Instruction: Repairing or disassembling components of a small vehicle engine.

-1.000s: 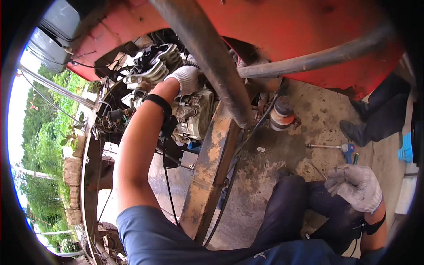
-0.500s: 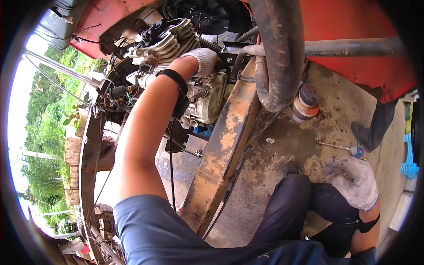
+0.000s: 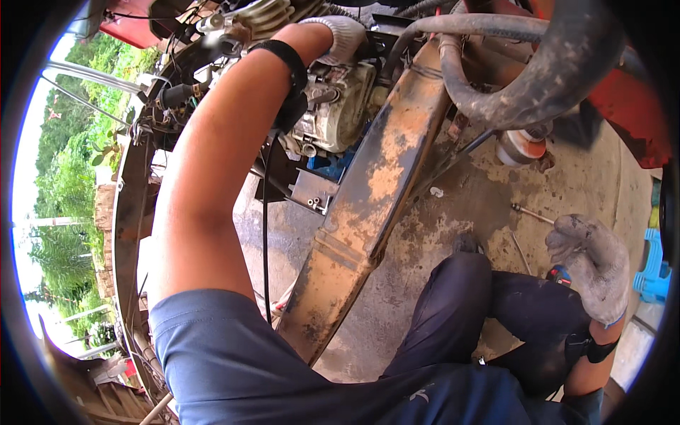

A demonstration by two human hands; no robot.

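Observation:
My left hand [image 3: 343, 39], in a whitish work glove, is up against a small finned engine [image 3: 336, 113]. It rests between the cylinder fins [image 3: 258, 18] and the crankcase. Its fingers are out of sight behind the hand. Lower right, my right hand [image 3: 591, 265], in a grey-stained glove, hovers by my knee with its fingers loosely bent, and nothing shows in it. Just past those fingers, a tool with a metal shaft [image 3: 531, 213] points left; the hand covers its other end. A blue-and-red piece [image 3: 559, 275] peeks out below the fingers.
A rusty frame beam [image 3: 382, 177] slants between my arms. A thick dirty hose [image 3: 524, 99] curves across the upper right. Beyond it stand an orange-and-white container [image 3: 520, 146] and red bodywork [image 3: 627, 106]. A thin rod [image 3: 520, 253] lies on the stained concrete; blue plastic [image 3: 652, 265] is at right.
The view has shifted and turned slightly, and the hose now hangs farther right. My left hand stays at the engine. My right hand has moved up and right, over the tool's far end.

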